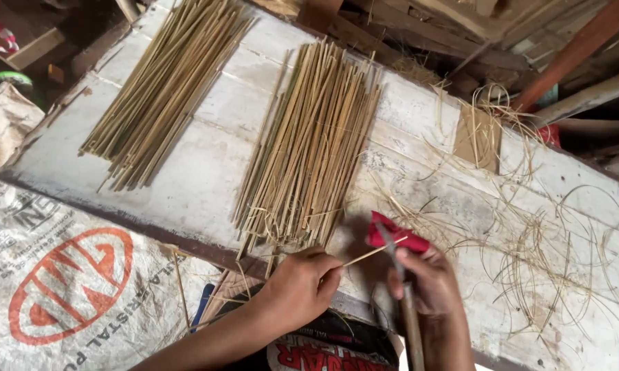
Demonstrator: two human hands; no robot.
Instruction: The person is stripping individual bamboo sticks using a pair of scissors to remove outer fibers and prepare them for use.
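Hands working low at the near edge of the white worktop (pixel 206 172), close together but not touching. Left hand (pixel 297 285) pinching the near end of a thin bamboo splint (pixel 372 253), fingers closed on it; splint slanting up and to the right toward the right hand (pixel 426 280). Right hand clamping a knife (pixel 400 275) with a long wooden handle running down toward the body, blade crossing the splint, a red cloth (pixel 392 235) wrapped or tucked just above the knuckles. Judging the splint as very light, stiff along its length yet springy and easy to snap or split, with edges likely sharp; pinching near the end with fingertips looking like the sensible hold, close to where the blade is meeting it. Lying just beyond the left hand, a fanned bundle of pale splints (pixel 309 148); lying farther left, well apart, a second, greener bundle (pixel 165 86). Curling across the right half of the worktop, thin shavings (pixel 529 240) around a small brown block (pixel 478 137). Hanging to the left below the worktop edge, a white woven sack (pixel 69 282) bearing a large red oval emblem and grey lettering; showing beneath the forearms, a dark printed fabric (pixel 337 350) with red and white lettering.
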